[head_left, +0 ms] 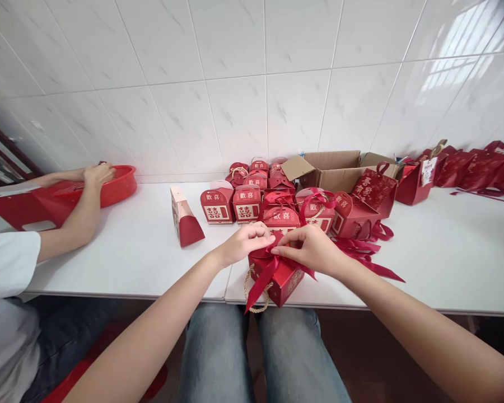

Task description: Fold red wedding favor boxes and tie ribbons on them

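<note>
A red gift box [283,282] stands near the front edge of the table, just before me. Across its top runs a dark red satin ribbon [262,284], one tail hanging over the front left side. A gold twisted cord handle [252,291] loops down at the box's left. My left hand [248,242] pinches the ribbon at the top of the box between thumb and fingers. From the right, my right hand [308,246] also pinches the ribbon close to its knot. The fingertips of both hands nearly meet, and the knot is partly hidden.
Several finished-looking red boxes [247,204] cluster behind. A cardboard carton [338,170] stands by the wall. Loose ribbons [361,249] lie at right, with a row of red bags [474,168] beyond. At left, a co-worker's hand [97,174] is at a red basin [128,182].
</note>
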Action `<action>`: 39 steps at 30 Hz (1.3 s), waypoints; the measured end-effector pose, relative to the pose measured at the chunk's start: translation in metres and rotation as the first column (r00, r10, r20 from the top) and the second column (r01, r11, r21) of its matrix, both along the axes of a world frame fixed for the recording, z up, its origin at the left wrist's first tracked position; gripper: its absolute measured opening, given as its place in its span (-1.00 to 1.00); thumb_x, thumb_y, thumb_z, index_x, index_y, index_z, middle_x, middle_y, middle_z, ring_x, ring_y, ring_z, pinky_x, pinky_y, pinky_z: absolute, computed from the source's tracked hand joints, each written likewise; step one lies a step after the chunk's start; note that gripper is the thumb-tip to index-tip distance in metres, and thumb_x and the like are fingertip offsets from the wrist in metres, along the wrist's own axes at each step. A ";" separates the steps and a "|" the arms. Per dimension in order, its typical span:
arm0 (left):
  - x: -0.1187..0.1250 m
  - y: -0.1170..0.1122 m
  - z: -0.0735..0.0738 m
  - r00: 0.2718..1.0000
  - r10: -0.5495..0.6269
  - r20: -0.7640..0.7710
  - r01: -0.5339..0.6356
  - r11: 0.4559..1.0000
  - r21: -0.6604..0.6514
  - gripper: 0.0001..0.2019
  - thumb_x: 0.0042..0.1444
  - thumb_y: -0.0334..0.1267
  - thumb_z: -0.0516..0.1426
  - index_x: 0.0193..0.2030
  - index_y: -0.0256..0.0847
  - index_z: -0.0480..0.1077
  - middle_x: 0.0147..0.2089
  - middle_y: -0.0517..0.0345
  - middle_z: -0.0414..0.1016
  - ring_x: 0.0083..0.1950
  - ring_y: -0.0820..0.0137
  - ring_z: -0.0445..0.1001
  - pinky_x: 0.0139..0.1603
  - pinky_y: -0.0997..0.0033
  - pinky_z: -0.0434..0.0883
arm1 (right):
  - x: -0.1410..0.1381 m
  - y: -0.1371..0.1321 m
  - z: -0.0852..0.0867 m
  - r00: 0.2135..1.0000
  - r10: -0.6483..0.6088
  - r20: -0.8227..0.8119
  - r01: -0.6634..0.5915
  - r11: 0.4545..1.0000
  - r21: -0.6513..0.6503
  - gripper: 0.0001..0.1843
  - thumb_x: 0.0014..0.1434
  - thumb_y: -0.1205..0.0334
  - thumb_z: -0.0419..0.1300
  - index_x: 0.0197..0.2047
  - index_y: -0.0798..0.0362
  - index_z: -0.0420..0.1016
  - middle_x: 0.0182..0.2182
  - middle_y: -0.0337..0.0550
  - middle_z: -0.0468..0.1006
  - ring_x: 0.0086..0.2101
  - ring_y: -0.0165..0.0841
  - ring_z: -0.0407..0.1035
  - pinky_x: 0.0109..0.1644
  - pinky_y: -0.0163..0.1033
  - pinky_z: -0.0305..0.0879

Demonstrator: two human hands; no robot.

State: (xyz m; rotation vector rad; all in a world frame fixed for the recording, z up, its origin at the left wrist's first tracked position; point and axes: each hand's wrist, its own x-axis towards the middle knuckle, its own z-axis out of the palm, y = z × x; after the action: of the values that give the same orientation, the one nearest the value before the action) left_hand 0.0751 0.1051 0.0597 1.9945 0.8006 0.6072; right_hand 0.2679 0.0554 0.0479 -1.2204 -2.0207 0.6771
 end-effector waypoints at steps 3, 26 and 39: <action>-0.001 0.000 -0.006 0.998 0.049 -0.029 -0.046 0.996 0.077 -0.63 0.06 0.00 0.16 -0.58 -0.20 0.24 -0.36 0.17 0.25 -0.25 0.34 0.27 -0.09 0.30 0.25 | 0.004 0.000 0.001 0.997 0.020 0.070 -0.017 0.999 -0.041 -0.78 0.12 0.11 0.29 -0.40 0.09 0.64 -0.61 -0.28 0.46 -0.57 -0.52 0.12 -0.47 -0.34 0.02; 0.016 -0.022 -0.015 0.993 0.097 0.066 -0.102 0.992 0.076 -0.50 -0.02 -0.15 0.26 -0.61 -0.14 -0.06 -0.40 0.15 0.48 -0.29 0.37 0.41 -0.18 0.34 0.33 | 0.017 0.005 -0.001 0.935 0.051 -0.351 -0.132 0.968 -0.211 -0.65 0.11 -0.03 0.26 -0.25 0.13 0.43 -0.41 -0.16 0.48 -0.48 -0.45 0.27 -0.42 -0.31 0.17; 0.017 -0.028 -0.026 0.985 0.134 0.109 -0.145 0.984 0.101 -0.47 -0.11 -0.20 0.32 -0.64 -0.16 -0.04 -0.52 0.25 0.25 -0.20 0.29 0.47 -0.22 0.38 0.34 | 0.009 0.000 -0.026 0.873 -0.062 -0.483 0.005 0.993 -0.119 -0.58 0.02 -0.07 0.35 -0.38 0.06 0.29 -0.47 -0.28 0.36 -0.51 -0.48 0.20 -0.43 -0.32 0.13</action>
State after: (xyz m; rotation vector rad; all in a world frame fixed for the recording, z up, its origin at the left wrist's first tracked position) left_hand 0.0923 0.0766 0.0333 1.9989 0.8665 0.8434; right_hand 0.2769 0.0558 0.0216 -1.0159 -1.5526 0.9843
